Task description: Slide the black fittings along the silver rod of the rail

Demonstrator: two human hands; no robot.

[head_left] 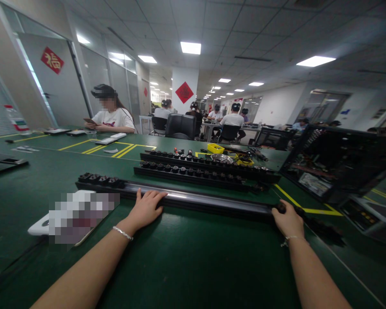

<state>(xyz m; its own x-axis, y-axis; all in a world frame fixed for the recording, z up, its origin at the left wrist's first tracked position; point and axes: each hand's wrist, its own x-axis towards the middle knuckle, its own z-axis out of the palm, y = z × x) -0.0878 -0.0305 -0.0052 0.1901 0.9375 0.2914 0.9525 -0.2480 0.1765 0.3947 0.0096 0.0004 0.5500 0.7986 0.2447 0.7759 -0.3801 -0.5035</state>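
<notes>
A long black rail [206, 199] with a shiny channel lies across the green table in front of me; several black socket modules [99, 179] sit in its left end. My left hand [147, 209] rests on the rail's near edge, fingers spread and stretched out. At the rail's right end, my right hand [288, 218] is closed with thumb and fingers around a small black part [280, 208], its shape mostly hidden. Behind, two similar rails [193, 172] lie parallel, filled with rows of modules.
A white device and a phone-like slab [93, 219] lie left of my left hand. Farther back are a yellow bin [215, 148] and a metal dish [221, 159]. A black open-framed case [328, 167] stands at right. A person [114, 116] sits across the table.
</notes>
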